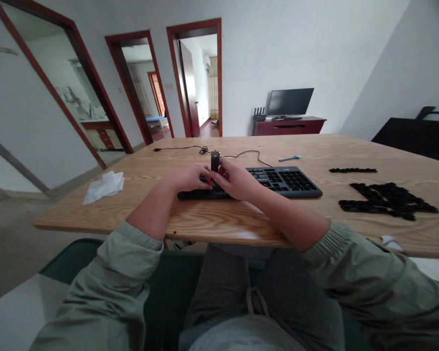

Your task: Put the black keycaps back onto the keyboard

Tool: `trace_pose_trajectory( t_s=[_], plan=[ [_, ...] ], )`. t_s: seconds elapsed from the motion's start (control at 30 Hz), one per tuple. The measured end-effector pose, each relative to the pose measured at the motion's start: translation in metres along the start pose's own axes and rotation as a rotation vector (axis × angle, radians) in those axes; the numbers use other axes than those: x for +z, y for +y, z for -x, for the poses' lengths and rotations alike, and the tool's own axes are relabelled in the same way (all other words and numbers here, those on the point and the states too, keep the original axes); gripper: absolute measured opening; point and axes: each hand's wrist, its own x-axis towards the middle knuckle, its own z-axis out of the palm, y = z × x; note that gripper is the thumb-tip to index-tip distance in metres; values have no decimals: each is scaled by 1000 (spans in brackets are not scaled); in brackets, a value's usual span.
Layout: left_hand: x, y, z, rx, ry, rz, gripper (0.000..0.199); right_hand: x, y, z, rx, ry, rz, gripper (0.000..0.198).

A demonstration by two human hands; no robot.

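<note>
A black keyboard (300, 181) lies near the table's front edge, its left part covered by my hands. A narrow black object (215, 161) stands upright above it; its exact kind is unclear. My right hand (237, 180) is closed, with thumb and fingers around the lower end of this object. From the other side, my left hand (190, 177) is bent in, its fingertips together at the object's base, just above the keys. What the left fingertips grip is hidden. The keyboard's cable (258, 155) runs behind it.
Black keycaps lie at the right in a row (353, 170) and a pile (391, 199). A blue-handled tool (289, 158) rests behind the keyboard. White tissue (104, 186) sits at left. A small white item (391, 242) is at the right front edge of the table (219, 226).
</note>
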Motion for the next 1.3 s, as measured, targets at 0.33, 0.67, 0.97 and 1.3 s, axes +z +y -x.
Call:
trace_pose_trajectory(
  t_s=[0.33, 0.67, 0.97, 1.3],
  plan=[
    [-1, 3, 2, -177, 67, -102, 21, -18, 4, 9, 73, 35, -4, 23],
    [-3, 2, 3, -172, 115, -99, 29, -4, 5, 5, 99, 88, -96, 23],
    [-4, 0, 3, -110, 109, -106, 24, -5, 5, 8, 161, 103, -89, 26],
    [3, -4, -2, -34, 31, -46, 15, -11, 3, 8, 275, 145, -16, 22]
  ],
)
